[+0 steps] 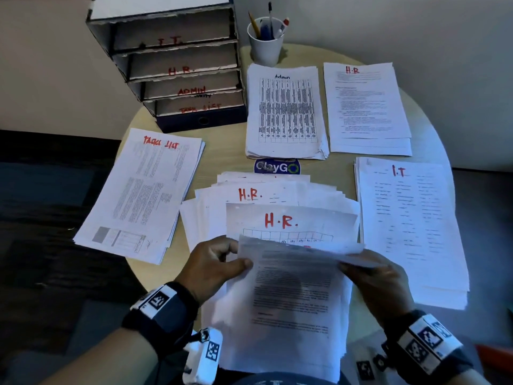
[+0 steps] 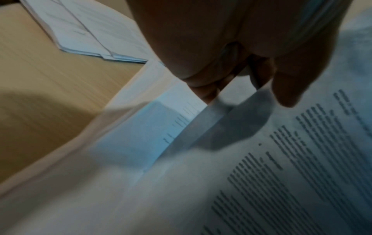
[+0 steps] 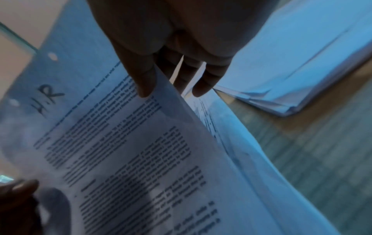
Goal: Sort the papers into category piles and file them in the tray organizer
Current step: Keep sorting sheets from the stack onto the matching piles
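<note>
Left hand (image 1: pixel 213 263) thumb pinching the printed sheet (image 1: pixel 294 290) at its left edge, right hand (image 1: pixel 374 276) pinching its right corner, sheet lifted above unsorted papers (image 1: pixel 249 195), tray organizer (image 1: pixel 177 62) far left on table (image 1: pixel 222 159).

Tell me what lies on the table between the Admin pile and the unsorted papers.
A round blue ClayGo sticker lies between the Admin pile and the unsorted papers, seen in the head view.

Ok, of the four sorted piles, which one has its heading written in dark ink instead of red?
The Admin pile, just right of the tray organizer and below the pen cup. The Tasks List, H.R and I.T piles carry red headings.
</note>
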Demonstrator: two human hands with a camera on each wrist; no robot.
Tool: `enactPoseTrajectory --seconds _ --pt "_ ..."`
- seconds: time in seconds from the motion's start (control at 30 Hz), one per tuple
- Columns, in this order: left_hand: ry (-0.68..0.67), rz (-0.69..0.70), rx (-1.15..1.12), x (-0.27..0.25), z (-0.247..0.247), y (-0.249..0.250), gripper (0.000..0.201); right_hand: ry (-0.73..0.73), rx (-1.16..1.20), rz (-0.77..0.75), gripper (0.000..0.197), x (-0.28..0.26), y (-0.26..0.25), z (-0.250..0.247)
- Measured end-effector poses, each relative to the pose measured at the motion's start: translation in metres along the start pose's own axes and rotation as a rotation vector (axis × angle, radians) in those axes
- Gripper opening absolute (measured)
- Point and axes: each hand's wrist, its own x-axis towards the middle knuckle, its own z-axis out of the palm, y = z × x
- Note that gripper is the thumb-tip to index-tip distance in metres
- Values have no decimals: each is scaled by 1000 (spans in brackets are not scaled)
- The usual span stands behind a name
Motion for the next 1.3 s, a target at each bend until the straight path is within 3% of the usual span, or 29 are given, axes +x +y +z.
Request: enactPoseTrajectory --seconds 0.07,0.1,0.2,0.27,0.3,0.33,0.4,0.43,0.47,0.5,0.57,0.67,0.73,0.8,0.83,0.87,0.9,0.93,0.97,1.0,1.07,1.17,1.3 --pt "40 2 10 0 -4 -3 15 18 97 -180 19 -5 0 -4" --pt "74 -16 -12 3 -6 -7 16 7 196 -199 21 -8 -3 -8" --pt "173 -57 -36 10 -9 -10 36 -45 488 -28 30 -14 -12 -23" --pt "166 -24 16 11 -9 -9 41 -78 540 62 22 -13 -16 -32" --pt "132 -14 41 11 -7 -7 40 -95 566 86 12 -14 -20 -31" --pt "84 -4 71 9 -5 -5 37 -72 552 105 16 -16 -25 -28" --pt "-52 60 192 3 -1 -2 17 -80 694 123 46 -16 -32 -20" --pt "-119 136 255 -2 3 1 22 -97 758 148 65 -11 -32 -15" --pt "-185 211 270 -7 6 5 25 -134 788 179 68 -9 -35 -11" --pt "-247 253 221 -12 10 9 23 -169 797 218 60 -2 -32 -6" --pt "-314 285 125 -15 13 11 42 -168 759 324 24 9 -17 -1" --pt "-334 261 190 -6 5 10 47 -165 466 358 23 15 5 1" --pt "-219 139 145 9 -6 14 47 -173 422 331 6 12 -6 -1" --pt "33 -18 123 33 -21 15 42 -254 413 230 56 14 -8 -7" --pt "162 -68 211 48 -29 12 33 -246 438 165 69 13 -9 -11" --pt "263 -96 351 61 -40 9 18 -228 443 106 57 14 -6 -13" --pt "292 -122 486 75 -45 5 6 -254 431 75 30 11 -4 -19" --pt "273 -147 620 86 -51 -2 20 -256 387 28 28 12 7 -20" --pt "211 -194 721 93 -54 -7 35 -225 317 -29 48 12 14 -20" --pt "162 -226 776 99 -52 -10 43 -211 315 -58 55 11 18 -20" --pt "134 -270 828 105 -43 -11 51 -220 360 -86 39 11 13 -17" --pt "211 -261 774 108 -32 -11 47 -189 401 -40 8 10 5 -11" --pt "189 -163 780 105 -16 -16 35 -149 448 38 17 7 4 -8"
